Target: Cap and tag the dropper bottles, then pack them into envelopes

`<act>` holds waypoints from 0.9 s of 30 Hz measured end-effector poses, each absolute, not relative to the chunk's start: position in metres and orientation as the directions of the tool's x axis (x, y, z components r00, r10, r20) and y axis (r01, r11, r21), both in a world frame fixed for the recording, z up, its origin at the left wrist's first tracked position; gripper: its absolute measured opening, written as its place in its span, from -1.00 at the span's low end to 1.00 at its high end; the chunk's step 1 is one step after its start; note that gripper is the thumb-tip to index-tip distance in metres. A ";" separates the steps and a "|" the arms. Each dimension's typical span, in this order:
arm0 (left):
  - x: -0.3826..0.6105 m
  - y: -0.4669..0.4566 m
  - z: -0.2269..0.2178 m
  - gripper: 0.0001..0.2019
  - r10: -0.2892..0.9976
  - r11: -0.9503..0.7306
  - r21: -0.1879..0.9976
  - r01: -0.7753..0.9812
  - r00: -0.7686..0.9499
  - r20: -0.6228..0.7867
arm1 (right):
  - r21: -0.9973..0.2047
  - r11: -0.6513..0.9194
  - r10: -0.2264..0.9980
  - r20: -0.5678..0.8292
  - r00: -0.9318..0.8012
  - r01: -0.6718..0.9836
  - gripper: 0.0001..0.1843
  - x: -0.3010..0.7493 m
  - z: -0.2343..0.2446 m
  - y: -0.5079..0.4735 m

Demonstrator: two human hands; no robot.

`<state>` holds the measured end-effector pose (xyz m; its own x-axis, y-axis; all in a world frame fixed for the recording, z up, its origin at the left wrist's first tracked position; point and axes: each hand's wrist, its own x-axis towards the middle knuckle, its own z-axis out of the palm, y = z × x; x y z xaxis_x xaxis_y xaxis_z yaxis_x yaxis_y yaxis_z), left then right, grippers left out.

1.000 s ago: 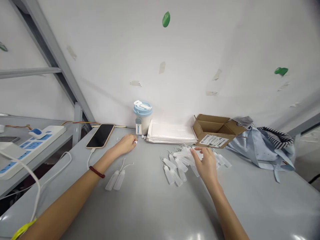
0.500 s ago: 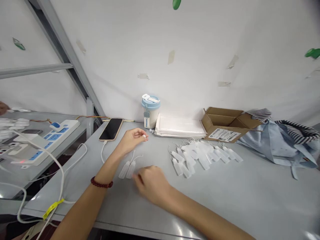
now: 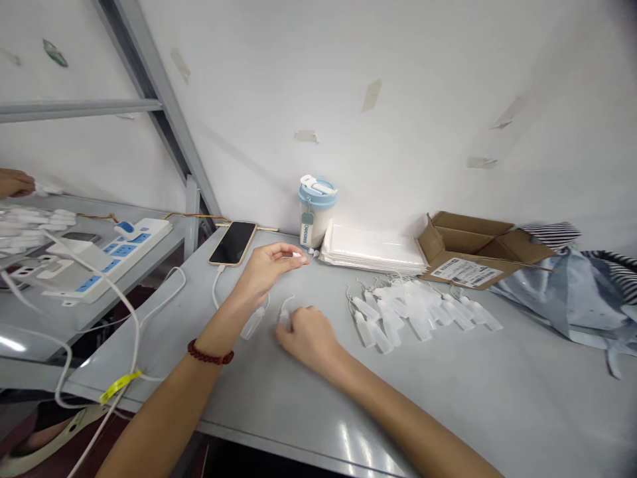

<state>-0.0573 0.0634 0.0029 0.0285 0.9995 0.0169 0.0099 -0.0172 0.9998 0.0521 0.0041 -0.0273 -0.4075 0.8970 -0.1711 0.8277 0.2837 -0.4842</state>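
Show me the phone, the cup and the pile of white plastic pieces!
Phone (image 3: 233,243): head view, middle of its dark screen.
Cup (image 3: 322,218): head view, its pale side.
Pile of white plastic pieces (image 3: 417,311): head view, near its middle.

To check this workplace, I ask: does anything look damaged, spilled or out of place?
Scraps of tape on the wall look odd: crooked and holding nothing. The translucent pieces lie heaped, with no visible spill.

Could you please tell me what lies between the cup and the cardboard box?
In the head view, a stack of white packets lies between the cup and the box.
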 end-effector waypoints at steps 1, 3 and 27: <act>-0.058 0.063 0.005 -0.68 1.000 -0.020 1.000 0.002 0.020 0.020 | -0.494 0.255 0.917 -0.151 -0.370 0.831 -0.70 0.059 -0.029 0.004; -0.058 0.061 0.009 -0.69 1.000 -0.022 1.000 -0.002 0.011 0.022 | -0.526 0.221 0.944 -0.097 -0.316 0.821 -0.66 0.076 -0.032 0.002; 0.011 -0.006 -0.003 -0.84 0.987 -0.134 0.934 0.330 -0.038 0.155 | -0.243 0.624 0.665 0.665 -0.341 0.743 -0.85 0.172 -0.035 -0.023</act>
<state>0.0108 -0.0057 -0.0026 -0.0385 0.9871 0.1554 0.3297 -0.1343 0.9345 0.1721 -0.0226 -0.0352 -0.3408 0.6647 0.6649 0.7425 0.6241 -0.2433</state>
